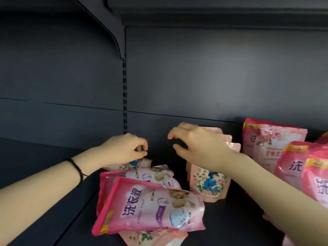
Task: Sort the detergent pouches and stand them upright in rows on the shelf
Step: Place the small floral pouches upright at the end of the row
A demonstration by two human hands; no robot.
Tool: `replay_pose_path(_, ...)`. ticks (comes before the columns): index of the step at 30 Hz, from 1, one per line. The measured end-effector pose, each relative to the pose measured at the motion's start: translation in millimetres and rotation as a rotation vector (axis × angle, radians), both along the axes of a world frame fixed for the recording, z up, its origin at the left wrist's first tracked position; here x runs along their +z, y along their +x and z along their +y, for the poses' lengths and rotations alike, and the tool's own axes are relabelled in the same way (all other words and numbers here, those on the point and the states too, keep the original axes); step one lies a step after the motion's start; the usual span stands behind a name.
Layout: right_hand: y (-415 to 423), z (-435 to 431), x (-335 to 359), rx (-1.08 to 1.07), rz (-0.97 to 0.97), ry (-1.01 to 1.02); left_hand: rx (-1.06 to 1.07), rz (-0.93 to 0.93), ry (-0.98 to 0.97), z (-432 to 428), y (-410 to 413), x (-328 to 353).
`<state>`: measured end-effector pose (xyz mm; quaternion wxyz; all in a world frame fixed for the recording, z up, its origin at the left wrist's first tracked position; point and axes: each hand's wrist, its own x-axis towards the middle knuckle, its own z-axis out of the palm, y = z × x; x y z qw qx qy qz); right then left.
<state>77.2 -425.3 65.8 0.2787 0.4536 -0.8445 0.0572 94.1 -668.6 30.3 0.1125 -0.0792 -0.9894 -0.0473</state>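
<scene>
Just below the right hand [198,144] stands a floral pouch [208,183].

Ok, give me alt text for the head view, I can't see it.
Two bare hands hover over pink detergent pouches on a dark shelf, holding nothing: left hand curled, right hand loosely spread. Below the left, a pile of pouches lies flat; beneath the right, floral pouches stand in a row, deeper pink pouches upright beyond.
</scene>
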Motion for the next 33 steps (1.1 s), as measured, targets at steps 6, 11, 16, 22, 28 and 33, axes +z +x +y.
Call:
replay_pose_path(6,-31.0,-70.7,-13.4,-0.047,-0.016,0.312,0.066,0.006,-0.221,-59.7,-2.5,-8.8)
replay_pose_path(11,-54.9,-122.0,-24.9,-0.125,0.03,0.517,0.085,0.019,-0.338,-96.6,-9.1,-14.2)
replay_pose_path(16,-72.6,-163.4,-41.1,-0.163,-0.111,0.615,0.203,-0.099,-0.377,-114.7,-23.3,-32.2)
replay_pose_path(22,-95.4,-191.4,-63.4,-0.279,-0.551,0.605,0.328,-0.298,0.148,-127.9,-38.4,-62.8)
replay_pose_path(28,-104.1,-208.3,-76.6,-0.307,-0.676,0.514,0.358,-0.265,0.646,-129.1,-40.2,-78.1)
replay_pose_path(33,-102.2,-206.9,-76.3,-0.33,-0.717,0.424,0.367,-0.134,0.933,-122.6,-39.9,-82.0)
